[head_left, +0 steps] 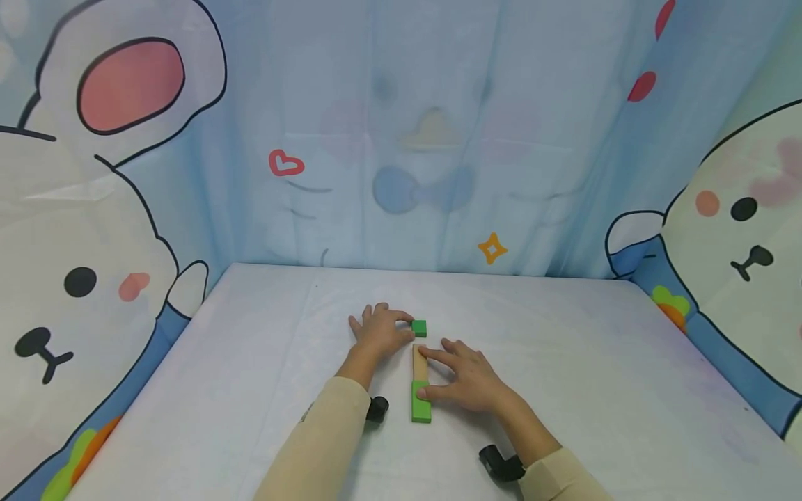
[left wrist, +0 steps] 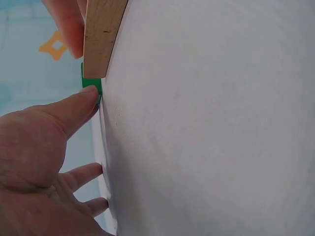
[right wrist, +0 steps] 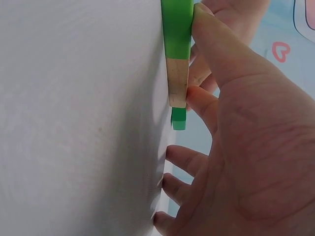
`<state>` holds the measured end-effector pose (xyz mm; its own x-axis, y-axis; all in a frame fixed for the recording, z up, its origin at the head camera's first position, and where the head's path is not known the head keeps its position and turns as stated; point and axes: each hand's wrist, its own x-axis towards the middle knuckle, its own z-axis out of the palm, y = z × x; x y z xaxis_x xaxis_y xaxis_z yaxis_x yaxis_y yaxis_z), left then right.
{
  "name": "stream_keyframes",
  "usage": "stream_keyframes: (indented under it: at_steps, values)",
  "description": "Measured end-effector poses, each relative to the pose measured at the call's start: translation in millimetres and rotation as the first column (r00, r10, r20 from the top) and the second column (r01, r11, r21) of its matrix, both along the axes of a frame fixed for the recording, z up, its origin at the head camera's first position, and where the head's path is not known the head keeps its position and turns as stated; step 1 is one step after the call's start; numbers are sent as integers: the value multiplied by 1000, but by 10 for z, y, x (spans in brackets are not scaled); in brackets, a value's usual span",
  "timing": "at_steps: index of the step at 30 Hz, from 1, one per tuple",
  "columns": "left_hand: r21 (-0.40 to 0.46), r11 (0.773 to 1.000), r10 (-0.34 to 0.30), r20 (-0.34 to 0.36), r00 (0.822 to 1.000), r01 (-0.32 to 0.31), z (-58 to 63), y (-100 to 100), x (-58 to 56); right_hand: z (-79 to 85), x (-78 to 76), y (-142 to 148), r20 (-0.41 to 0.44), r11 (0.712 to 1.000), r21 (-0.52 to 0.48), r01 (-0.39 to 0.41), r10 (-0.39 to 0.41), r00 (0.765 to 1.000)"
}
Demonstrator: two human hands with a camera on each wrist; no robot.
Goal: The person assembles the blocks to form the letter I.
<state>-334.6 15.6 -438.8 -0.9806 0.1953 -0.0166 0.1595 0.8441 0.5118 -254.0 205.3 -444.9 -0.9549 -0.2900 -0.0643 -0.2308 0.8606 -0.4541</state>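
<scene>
Near the middle of the table, a small green block (head_left: pixel 419 328) stands beyond a plain wooden block (head_left: pixel 420 365). A longer green block (head_left: pixel 422 410) meets the wooden block's near end, so the two form one row. My left hand (head_left: pixel 379 332) pinches the small green block at its left side between thumb and index finger; the left wrist view shows the thumb (left wrist: pixel 88 93) against it. My right hand (head_left: pixel 470 376) lies to the right of the row. Its index fingertip touches the wooden block, and its thumb touches the longer green block. A narrow gap separates the small block from the row.
White cloth covers the table (head_left: pixel 595 362). A blue curtain (head_left: pixel 532 139) with cartoon prints hangs behind and along both sides. Black wrist devices (head_left: pixel 501 465) sit by both sleeves.
</scene>
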Motion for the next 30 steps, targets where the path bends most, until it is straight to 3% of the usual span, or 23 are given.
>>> stream_keyframes:
  at_steps: [8,21,30]
  values:
    - [-22,999,-30,10,1000,30,7,-13,-5,11,-2,-6,11,1000,5,17,-17,1000]
    - [-18,1000,-26,-13,1000,26,-32,-34,18,-37,5,-8,4,1000,-5,9,-9,1000]
    - [5,1000,-9,-16,1000,9,-60,-38,-10,21,1,-24,17,1000,20,14,-15,1000]
